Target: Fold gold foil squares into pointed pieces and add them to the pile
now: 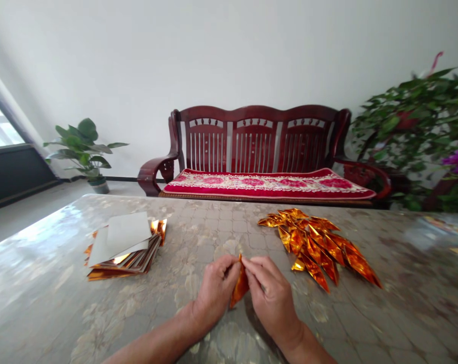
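Between my two hands, above the table's near middle, is a folded piece of orange-gold foil paper (239, 290), held upright with its tip showing. My left hand (217, 283) is closed, pinching the paper's left side near the top. From the other side my right hand (270, 290) pinches it too, fingers curled in. Part of the paper is hidden behind the fingers. To the left lies a stack of foil sheets (122, 242), grey backs up and gold edges showing. A pile of folded gold foil pieces (314, 242) spreads out on the right.
The table (198, 227) has a patterned, glossy cover. Clear plastic packaging (437, 231) lies at its right end. Beyond the far edge stands a dark red wooden bench (253, 146) with a red floral cushion (268, 184). Potted plants (82, 146) flank the bench.
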Available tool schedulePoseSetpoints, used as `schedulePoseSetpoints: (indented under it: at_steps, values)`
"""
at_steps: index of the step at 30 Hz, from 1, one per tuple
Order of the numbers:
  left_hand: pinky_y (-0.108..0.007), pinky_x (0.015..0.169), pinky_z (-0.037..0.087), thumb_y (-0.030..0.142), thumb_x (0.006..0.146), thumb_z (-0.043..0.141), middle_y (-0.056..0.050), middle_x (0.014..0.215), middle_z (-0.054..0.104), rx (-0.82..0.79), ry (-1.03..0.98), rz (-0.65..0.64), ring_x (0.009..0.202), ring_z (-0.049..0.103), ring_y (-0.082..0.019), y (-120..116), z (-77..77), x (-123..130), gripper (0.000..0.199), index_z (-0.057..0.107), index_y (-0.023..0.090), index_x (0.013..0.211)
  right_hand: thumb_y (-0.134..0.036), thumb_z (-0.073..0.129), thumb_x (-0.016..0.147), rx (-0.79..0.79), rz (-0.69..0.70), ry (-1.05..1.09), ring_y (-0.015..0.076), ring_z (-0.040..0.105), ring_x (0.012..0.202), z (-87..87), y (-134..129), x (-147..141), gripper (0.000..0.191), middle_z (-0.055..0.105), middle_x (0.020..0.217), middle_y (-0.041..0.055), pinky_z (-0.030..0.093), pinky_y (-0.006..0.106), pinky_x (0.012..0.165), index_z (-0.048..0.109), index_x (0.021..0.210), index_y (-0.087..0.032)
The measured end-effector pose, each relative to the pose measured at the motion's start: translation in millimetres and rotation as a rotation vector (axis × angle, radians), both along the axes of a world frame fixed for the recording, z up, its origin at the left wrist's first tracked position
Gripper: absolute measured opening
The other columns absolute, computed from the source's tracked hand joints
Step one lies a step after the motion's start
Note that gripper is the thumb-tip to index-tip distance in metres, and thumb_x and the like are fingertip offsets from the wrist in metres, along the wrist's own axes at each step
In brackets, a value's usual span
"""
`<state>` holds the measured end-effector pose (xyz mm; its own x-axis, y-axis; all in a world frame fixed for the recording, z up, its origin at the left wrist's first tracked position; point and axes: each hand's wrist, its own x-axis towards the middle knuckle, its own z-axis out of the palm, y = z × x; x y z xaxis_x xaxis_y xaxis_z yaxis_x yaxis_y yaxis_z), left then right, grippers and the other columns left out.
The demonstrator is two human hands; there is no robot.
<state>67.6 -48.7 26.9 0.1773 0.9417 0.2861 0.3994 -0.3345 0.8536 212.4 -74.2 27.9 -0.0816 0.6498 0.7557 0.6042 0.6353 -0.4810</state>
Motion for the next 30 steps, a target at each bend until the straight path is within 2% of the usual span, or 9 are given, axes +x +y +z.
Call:
schedulePoseSetpoints:
  at_steps: [6, 10, 13, 17, 20, 22, 25, 30]
  values:
    - [-0.021, 0.062, 0.037, 0.035, 0.099, 0.042, 0.003, 0.069, 0.050, -0.007, -0.116, -0.047, 0.065, 0.045, -0.012, -4, 0.9, -1, 0.032, 0.054, 0.018, 0.074, -0.009, 0.046, 0.096, 0.067, -0.039, -0.156, 0.0182, 0.065, 0.088, 2.8, -3, -1, 0.036, 0.068, 0.095, 0.0082, 0.056, 0.029, 0.078, 0.066, 0.124, -0.018]
    - [-0.022, 0.063, 0.036, 0.032, 0.097, 0.044, 0.003, 0.069, 0.049, 0.016, -0.072, -0.043, 0.066, 0.043, -0.012, -4, -0.1, -1, 0.030, 0.051, 0.018, 0.072, -0.011, 0.046, 0.097, 0.101, -0.074, -0.201, 0.0188, 0.065, 0.088, 3.3, -4, -1, 0.034, 0.069, 0.095, 0.0085, 0.056, 0.030, 0.079, 0.067, 0.123, -0.019]
    - [-0.022, 0.063, 0.036, 0.032, 0.097, 0.043, 0.003, 0.069, 0.050, 0.025, -0.041, -0.050, 0.066, 0.045, -0.012, -3, -2.7, -2, 0.030, 0.053, 0.018, 0.074, -0.010, 0.045, 0.097, 0.081, -0.033, -0.153, 0.0181, 0.065, 0.088, 1.9, -4, 1, 0.035, 0.069, 0.094, 0.0077, 0.055, 0.029, 0.079, 0.069, 0.120, -0.022]
    - [-0.022, 0.066, 0.037, 0.029, 0.097, 0.042, 0.002, 0.069, 0.055, 0.050, 0.024, -0.084, 0.067, 0.050, -0.013, -1, -1.6, -6, 0.028, 0.059, 0.018, 0.077, -0.014, 0.048, 0.096, -0.118, 0.092, 0.103, 0.0166, 0.066, 0.088, 1.3, -3, 5, 0.030, 0.071, 0.095, 0.0054, 0.054, 0.026, 0.079, 0.072, 0.113, -0.024]
    - [-0.022, 0.064, 0.036, 0.028, 0.095, 0.042, 0.002, 0.067, 0.056, 0.031, 0.075, -0.085, 0.065, 0.050, -0.013, -1, 2.1, -7, 0.029, 0.060, 0.018, 0.075, -0.026, 0.054, 0.095, -0.361, 0.102, 0.326, 0.0169, 0.067, 0.082, 4.1, -1, 5, 0.022, 0.072, 0.093, 0.0050, 0.054, 0.025, 0.072, 0.073, 0.106, -0.021]
    - [-0.022, 0.061, 0.035, 0.029, 0.095, 0.042, 0.002, 0.065, 0.055, 0.025, 0.101, -0.087, 0.063, 0.049, -0.013, -1, 4.4, -7, 0.031, 0.058, 0.018, 0.072, -0.034, 0.057, 0.094, -0.476, 0.114, 0.392, 0.0171, 0.066, 0.075, 6.7, 1, 4, 0.023, 0.072, 0.086, 0.0044, 0.052, 0.025, 0.067, 0.074, 0.095, -0.019]
    - [-0.023, 0.060, 0.034, 0.030, 0.096, 0.042, 0.002, 0.064, 0.055, 0.046, 0.150, -0.101, 0.061, 0.050, -0.013, -3, 6.5, -7, 0.034, 0.058, 0.018, 0.068, -0.040, 0.060, 0.090, -0.541, 0.115, 0.399, 0.0164, 0.060, 0.067, 9.7, 3, 4, 0.027, 0.067, 0.072, 0.0021, 0.048, 0.024, 0.061, 0.071, 0.079, -0.018]
    - [-0.025, 0.061, 0.034, 0.029, 0.097, 0.045, -0.001, 0.066, 0.062, 0.110, 0.221, -0.132, 0.062, 0.055, -0.015, -5, 7.0, -8, 0.034, 0.061, 0.020, 0.069, -0.036, 0.057, 0.088, -0.543, 0.058, 0.339, 0.0162, 0.057, 0.063, 9.5, 4, 3, 0.024, 0.064, 0.067, 0.0007, 0.044, 0.025, 0.059, 0.064, 0.073, -0.019]
